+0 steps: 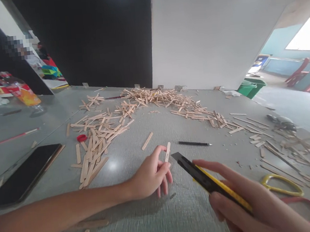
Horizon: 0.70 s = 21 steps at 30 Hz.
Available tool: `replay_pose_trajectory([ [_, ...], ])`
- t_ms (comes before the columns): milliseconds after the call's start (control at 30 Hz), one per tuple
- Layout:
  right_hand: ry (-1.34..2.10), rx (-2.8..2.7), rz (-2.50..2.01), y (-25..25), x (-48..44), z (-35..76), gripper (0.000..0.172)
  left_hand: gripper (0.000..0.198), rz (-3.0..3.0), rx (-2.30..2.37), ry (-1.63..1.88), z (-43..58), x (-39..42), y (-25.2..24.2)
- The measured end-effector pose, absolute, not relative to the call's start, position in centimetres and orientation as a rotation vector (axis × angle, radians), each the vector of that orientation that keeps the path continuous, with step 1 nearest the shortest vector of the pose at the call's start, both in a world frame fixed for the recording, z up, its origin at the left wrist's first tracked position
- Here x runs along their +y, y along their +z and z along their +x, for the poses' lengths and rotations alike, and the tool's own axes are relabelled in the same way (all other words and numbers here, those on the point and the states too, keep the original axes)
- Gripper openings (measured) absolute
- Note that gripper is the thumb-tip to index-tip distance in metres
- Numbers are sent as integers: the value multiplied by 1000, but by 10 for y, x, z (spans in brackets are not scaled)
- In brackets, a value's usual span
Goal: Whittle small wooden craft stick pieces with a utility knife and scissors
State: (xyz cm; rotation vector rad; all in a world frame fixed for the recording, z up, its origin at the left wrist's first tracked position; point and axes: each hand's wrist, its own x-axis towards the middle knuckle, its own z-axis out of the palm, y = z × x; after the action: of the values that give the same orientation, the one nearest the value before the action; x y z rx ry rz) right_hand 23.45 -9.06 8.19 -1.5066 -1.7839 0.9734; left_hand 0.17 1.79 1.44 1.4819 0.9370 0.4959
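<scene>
Between thumb and fingers, my left hand [151,173] pinches a small wooden craft stick [168,152] that bears a dark mark. My right hand [241,199] is wrapped round a yellow and black utility knife [214,183]. The knife's blade is out and points up and left, close beside the stick; I cannot tell whether they touch. Behind the hands a black pen [193,143] lies on the grey table [144,220]. One loose craft stick [147,141] lies just beyond my left hand.
Piles of craft sticks [97,144] arc across the table. Scissors [282,185] with yellow and red handles lie at right, by thin offcuts [296,167]. At left are a black phone [25,174], a red ring [81,138] and a drink bottle [22,93]. A black and white partition [190,34] stands behind.
</scene>
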Motion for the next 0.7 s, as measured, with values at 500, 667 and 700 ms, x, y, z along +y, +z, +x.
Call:
replay_pose_trajectory([
  [500,531,-2362,-1582,102,-41,267,28,40,1476,804,390,-3,17,22],
  [667,500,-2424,-1487,86,-39,280,24,44,1488,791,339,-3,18,23],
  [700,489,-2437,-1454,85,-38,282,23,44,1496,786,331,-3,19,24],
])
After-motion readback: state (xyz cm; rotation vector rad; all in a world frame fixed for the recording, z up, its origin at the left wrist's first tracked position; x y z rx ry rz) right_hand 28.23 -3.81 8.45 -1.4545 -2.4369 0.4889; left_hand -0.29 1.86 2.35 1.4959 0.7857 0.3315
